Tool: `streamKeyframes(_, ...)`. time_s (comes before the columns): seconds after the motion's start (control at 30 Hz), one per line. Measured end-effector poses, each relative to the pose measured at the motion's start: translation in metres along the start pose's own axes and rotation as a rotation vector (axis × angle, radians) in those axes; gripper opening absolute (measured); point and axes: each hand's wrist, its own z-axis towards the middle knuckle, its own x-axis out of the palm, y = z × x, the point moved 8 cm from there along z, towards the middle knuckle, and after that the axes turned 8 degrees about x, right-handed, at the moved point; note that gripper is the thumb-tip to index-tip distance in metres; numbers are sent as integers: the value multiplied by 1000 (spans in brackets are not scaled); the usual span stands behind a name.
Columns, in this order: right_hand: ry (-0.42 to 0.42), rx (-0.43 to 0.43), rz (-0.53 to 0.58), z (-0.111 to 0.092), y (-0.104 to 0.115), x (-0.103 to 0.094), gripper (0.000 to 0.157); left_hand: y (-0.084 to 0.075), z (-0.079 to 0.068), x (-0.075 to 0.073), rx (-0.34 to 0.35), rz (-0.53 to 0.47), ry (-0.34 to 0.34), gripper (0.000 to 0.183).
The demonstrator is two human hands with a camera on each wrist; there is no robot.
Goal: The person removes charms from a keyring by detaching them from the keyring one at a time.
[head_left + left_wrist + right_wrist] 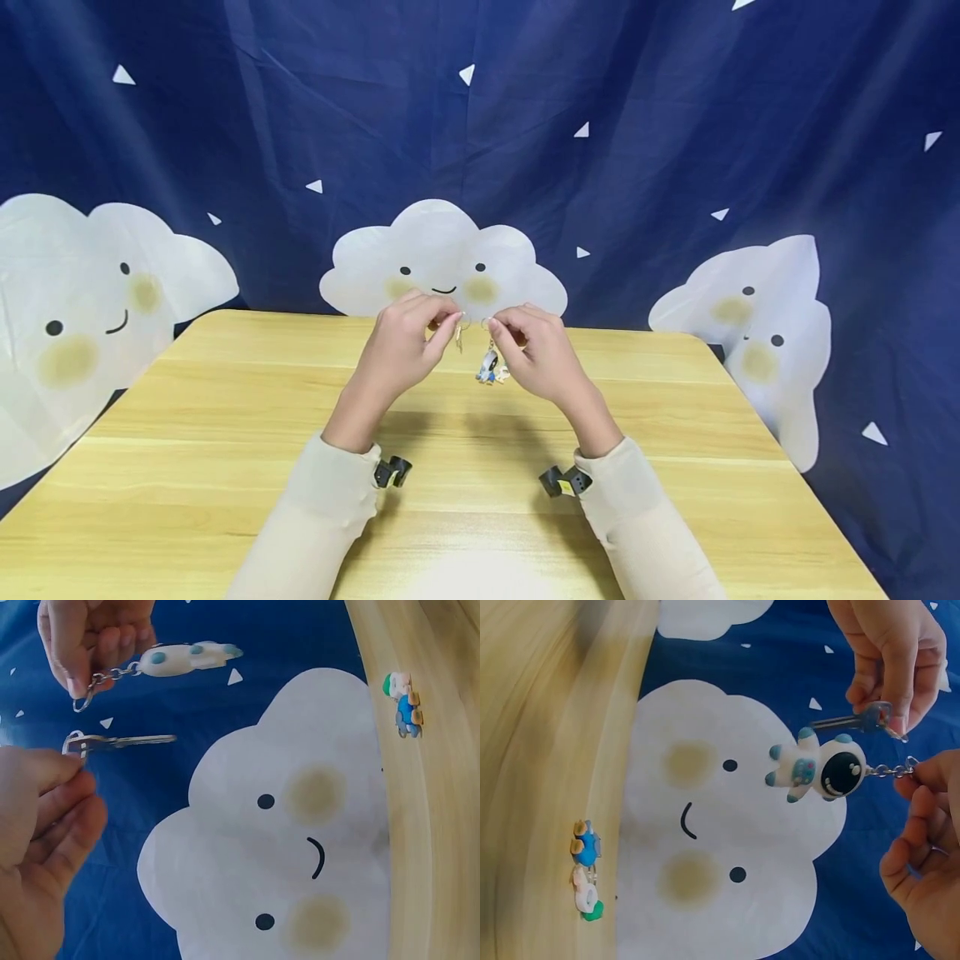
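Note:
My left hand (405, 340) pinches a small metal ring between thumb and fingers, and a silver key (142, 740) hangs from it. Opposite, my right hand (543, 352) pinches the end ring of a keychain. From its short chain (885, 771) dangles a white astronaut charm (804, 771) with a dark visor and blue-green feet. Both hands are raised over the table's far part, fingertips facing. The left wrist view shows a narrow gap between the two rings. In the right wrist view the key overlaps the astronaut's edge.
On the wooden table (480, 500), near its far edge, lies a small blue, white and green figure (406, 705). Behind the table hangs a dark blue curtain (525, 125) printed with smiling clouds. Wrist cameras (566, 482) sit at both cuffs.

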Motion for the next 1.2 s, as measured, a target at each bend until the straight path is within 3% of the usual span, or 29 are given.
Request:
streamKeyframes(0.37,270,130,-37,-7,-28,36,21,41,-24,29,-218,-64,263,9)
streamKeyframes(0.7,516,146,-99,-11,-55,80,16,69,-57,68,-354,-157,474,10)
streamKeyframes(1.2,653,242,-127,6,-93,127,18,107,-74,89,-431,-209,605,10)
